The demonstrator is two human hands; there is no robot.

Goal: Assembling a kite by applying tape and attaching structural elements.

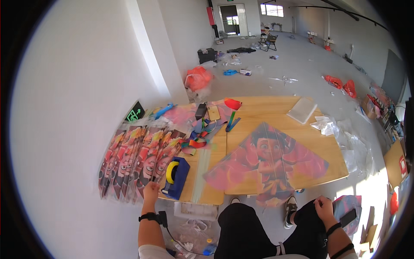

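Note:
My left hand (151, 190) is at the table's front edge, its fingers pinched together beside a blue tape dispenser (183, 178) with a yellow tape roll (171, 172). Whatever is in that pinch is too small to make out. Several folded, printed kite sheets (125, 164) in clear wrapping lie in a fanned stack just left of the dispenser. On the right half of the table a red kite (271, 159) with a cartoon figure is spread flat, its tail end over the front edge. My right hand (324, 208) rests on my right knee with fingers curled closed, nothing visible in them.
Coloured ribbons (198, 138), a phone (213, 113) and a black box (201, 111) lie behind the dispenser. A clear plastic tray (302, 110) sits at the table's far right. Plastic wrapping (355, 146) and cardboard boxes (394, 164) stand to the right. A white wall (82, 86) rises on the left.

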